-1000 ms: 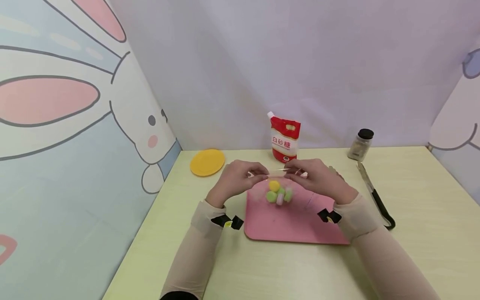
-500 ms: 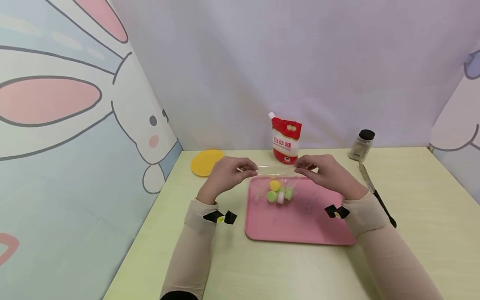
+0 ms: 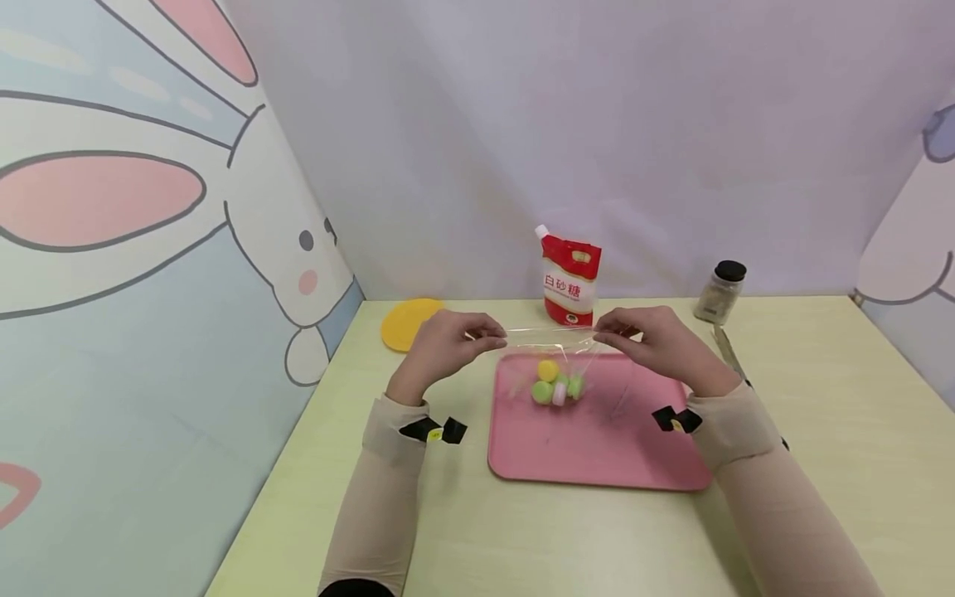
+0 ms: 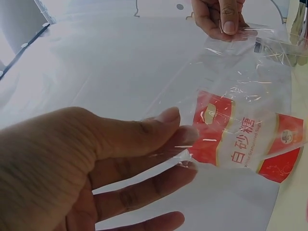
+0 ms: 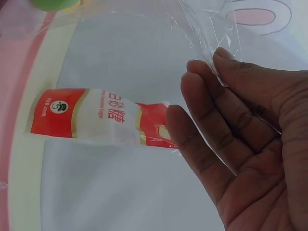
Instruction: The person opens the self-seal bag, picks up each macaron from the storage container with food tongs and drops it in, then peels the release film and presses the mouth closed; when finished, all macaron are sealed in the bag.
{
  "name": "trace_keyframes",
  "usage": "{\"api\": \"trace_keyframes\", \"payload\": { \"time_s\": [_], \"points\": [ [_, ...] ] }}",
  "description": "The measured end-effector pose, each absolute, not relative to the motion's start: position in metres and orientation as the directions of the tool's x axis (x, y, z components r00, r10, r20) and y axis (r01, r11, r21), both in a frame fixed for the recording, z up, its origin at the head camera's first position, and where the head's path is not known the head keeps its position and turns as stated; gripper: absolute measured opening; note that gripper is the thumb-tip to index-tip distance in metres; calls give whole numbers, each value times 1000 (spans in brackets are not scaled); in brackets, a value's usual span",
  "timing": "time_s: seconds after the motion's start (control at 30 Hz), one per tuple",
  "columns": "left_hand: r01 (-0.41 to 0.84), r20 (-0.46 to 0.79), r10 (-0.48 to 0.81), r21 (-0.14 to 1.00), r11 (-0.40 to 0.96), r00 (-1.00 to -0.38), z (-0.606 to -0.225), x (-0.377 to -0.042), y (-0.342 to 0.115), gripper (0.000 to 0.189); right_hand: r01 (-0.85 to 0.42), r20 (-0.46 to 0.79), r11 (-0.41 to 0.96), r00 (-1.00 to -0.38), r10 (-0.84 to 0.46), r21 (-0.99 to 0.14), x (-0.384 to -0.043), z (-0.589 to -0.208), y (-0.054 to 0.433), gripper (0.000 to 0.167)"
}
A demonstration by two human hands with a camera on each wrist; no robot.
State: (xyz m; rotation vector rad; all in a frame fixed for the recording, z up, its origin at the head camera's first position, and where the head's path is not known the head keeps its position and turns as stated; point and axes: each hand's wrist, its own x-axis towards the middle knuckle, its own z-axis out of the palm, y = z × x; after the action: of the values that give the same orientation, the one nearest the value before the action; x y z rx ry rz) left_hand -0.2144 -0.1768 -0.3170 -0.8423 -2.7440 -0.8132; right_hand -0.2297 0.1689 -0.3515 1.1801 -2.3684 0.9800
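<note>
A clear plastic bag (image 3: 555, 342) is stretched between my two hands over the pink tray (image 3: 589, 448). My left hand (image 3: 457, 344) pinches one upper corner of it between thumb and fingertips. The opposite corner is pinched by my right hand (image 3: 649, 344), whose other fingers are partly spread in the right wrist view. Low in the bag, several small round pieces in yellow (image 3: 548, 371), green (image 3: 542, 392) and pale pink bunch together. Through the film in the left wrist view, a red and white sugar pouch (image 4: 240, 134) shows.
Behind the tray stands the sugar pouch (image 3: 570, 282) with its white cap. A yellow plate (image 3: 406, 325) lies at the back left. At the right are a black-lidded jar (image 3: 719, 294) and a knife (image 3: 727, 348), partly hidden by my right arm.
Both hands have moved apart, left hand leftward and right hand rightward, drawing the bag's upper edge wide between them. The pieces in the bag have stayed almost where they were.
</note>
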Motion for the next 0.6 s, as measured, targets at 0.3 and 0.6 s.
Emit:
{"api": "trace_keyframes", "payload": {
  "time_s": [0.3, 0.6],
  "points": [
    [602, 370, 477, 442, 665, -798, -313, -213, -179, 4, -820, 600, 396, -573, -558, -414, -229, -346, 168, 25],
    [626, 425, 461, 468, 624, -779, -301, -204, -186, 4, -847, 649, 369, -531, -545, -383, -218, -334, 164, 28]
  ]
}}
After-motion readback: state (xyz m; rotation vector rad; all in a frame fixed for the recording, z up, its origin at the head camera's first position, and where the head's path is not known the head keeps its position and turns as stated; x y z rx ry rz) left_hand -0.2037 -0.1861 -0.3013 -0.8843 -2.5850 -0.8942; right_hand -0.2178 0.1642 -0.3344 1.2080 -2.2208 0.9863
